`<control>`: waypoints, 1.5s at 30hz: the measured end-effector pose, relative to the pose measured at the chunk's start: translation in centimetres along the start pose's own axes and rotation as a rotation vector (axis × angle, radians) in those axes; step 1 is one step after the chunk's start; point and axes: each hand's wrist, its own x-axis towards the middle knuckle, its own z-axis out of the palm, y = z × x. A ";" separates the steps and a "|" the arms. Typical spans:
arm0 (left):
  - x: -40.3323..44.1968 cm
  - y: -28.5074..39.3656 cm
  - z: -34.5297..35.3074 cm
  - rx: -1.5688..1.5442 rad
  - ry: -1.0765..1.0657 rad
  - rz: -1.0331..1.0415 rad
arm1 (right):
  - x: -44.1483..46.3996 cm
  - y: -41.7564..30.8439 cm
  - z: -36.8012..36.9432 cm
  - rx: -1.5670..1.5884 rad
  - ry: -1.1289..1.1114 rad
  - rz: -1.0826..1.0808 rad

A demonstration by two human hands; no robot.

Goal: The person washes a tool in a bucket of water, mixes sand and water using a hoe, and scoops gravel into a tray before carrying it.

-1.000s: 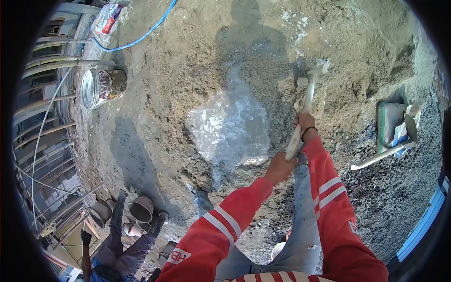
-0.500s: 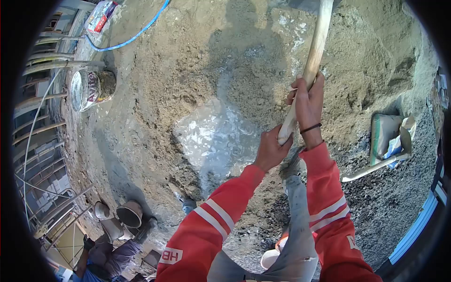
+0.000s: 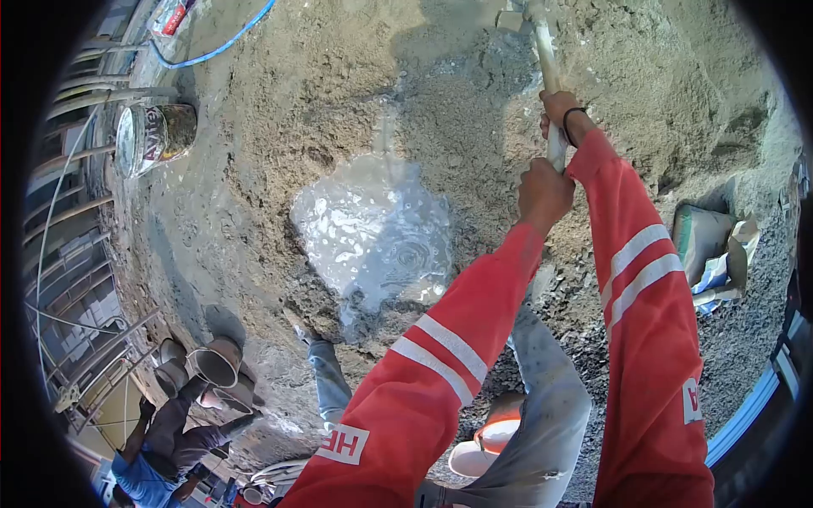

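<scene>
My left hand (image 3: 544,196) is wrapped round the lower end of a pale wooden handle (image 3: 547,56). Farther up the same handle, my right hand (image 3: 562,110), with a dark band at the wrist, is closed too. The handle runs up to a tool head (image 3: 513,20) near the top edge, resting on or close to the sandy ground; its shape is partly cut off. Left of my hands, a pool of grey, rippled water (image 3: 377,229) lies in a hollow of the sandy mix (image 3: 279,186).
At left are a labelled bucket (image 3: 157,135) and a blue hose (image 3: 222,49). Lower left, a person in blue (image 3: 144,474) is near several buckets (image 3: 217,361). Orange (image 3: 501,423) and white containers are by my leg. A torn sack (image 3: 703,237) lies on gravel at right.
Both hands have moved up and away from me with the handle, after it was raised close to the camera. The tool head is in view again, farther out. The person at lower left has shifted.
</scene>
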 end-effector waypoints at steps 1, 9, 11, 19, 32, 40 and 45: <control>-1.3 -0.2 -0.5 -0.001 -0.006 -0.044 | -0.8 0.7 0.4 -0.001 -0.014 0.000; -10.2 -6.2 -5.4 0.112 -0.006 0.027 | -9.2 6.3 4.1 0.160 -0.063 0.248; -13.1 -7.7 -8.7 0.125 -0.086 0.053 | -9.5 8.1 5.3 0.336 -0.050 0.259; -20.8 -16.7 -18.9 0.323 -0.086 0.333 | -17.0 12.6 12.9 0.795 -0.003 0.328; -14.2 -15.1 -20.8 0.346 0.129 0.458 | -22.3 -0.8 14.4 0.853 0.075 -0.344; 7.6 -8.7 -14.3 0.459 0.364 0.444 | 6.4 -2.7 14.9 0.089 0.154 -0.436; 4.2 -14.6 -14.3 0.542 0.312 0.373 | 3.6 4.1 19.2 0.222 -0.059 0.039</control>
